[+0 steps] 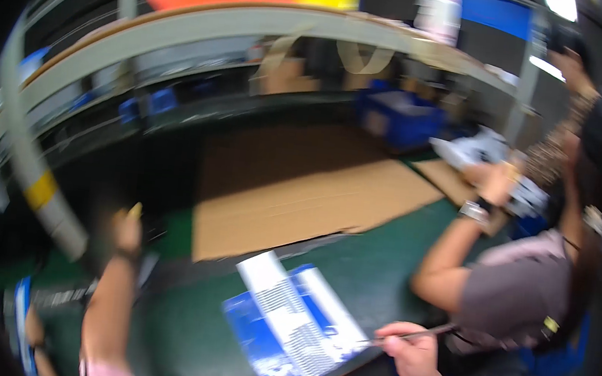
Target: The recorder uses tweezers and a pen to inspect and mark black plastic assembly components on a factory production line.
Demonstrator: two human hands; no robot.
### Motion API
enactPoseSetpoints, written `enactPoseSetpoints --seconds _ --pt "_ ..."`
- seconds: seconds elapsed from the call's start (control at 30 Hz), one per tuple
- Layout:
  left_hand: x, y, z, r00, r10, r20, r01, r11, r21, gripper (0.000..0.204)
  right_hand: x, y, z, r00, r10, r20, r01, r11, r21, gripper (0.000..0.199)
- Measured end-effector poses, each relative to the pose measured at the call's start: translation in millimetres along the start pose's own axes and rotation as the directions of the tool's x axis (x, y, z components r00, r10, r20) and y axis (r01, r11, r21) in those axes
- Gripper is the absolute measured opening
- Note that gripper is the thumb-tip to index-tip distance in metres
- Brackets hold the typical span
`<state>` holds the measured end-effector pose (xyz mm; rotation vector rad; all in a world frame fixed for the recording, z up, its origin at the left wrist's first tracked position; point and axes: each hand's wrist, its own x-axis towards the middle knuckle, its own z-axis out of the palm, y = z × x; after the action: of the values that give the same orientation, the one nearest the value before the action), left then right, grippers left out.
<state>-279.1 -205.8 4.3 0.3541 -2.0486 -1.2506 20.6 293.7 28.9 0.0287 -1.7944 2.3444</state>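
Observation:
My right hand (412, 354), a dark band on its wrist, is closed around slim metal tweezers (429, 332). Their tip is at the right edge of a blue and white printed sheet (249, 329). Across that sheet lies a long white strip (282, 296) with rows of small print. My left arm reaches forward to the far left, and my left hand (126, 232) is smeared by motion over a dark area. Something yellow shows at one of its fingertips. Whether that hand holds anything is not visible.
A large flat cardboard sheet (300, 195) covers the middle of the green table (182, 337). A blue bin (400, 118) stands behind it, under a shelf (259, 26). At right, a co-worker (518, 284) handles a whitish plastic bag (470, 148). Another person's arm (35, 340) shows at lower left.

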Motion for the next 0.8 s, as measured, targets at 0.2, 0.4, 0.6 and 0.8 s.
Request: enactPoseSetpoints --seconds 0.2,0.4,0.6,0.8 --pt "-52.8 -37.4 21.7 0.930 0.215 0.299 -0.217 0.976 -0.026 0.040 -7.2 -108.1 24.6 0.432 -0.693 0.578 0.855 0.518 -0.018 0.017" --pt "-106.8 -18.0 54.5 0.854 0.121 0.506 -0.197 0.975 0.099 0.038 -13.5 -130.0 78.2 -0.093 -0.938 0.333 0.971 -0.011 0.240 0.013" --pt "-142.8 27.3 61.9 0.852 0.135 0.506 -0.230 0.965 0.130 0.032 4.1 -127.8 77.9 -0.191 -0.882 0.431 0.938 -0.034 0.345 0.012" --pt "-145.3 15.0 59.0 0.897 0.063 0.438 0.015 0.985 -0.172 0.032 55.8 -73.6 97.6 0.493 -0.743 0.452 0.862 0.489 -0.136 0.012"
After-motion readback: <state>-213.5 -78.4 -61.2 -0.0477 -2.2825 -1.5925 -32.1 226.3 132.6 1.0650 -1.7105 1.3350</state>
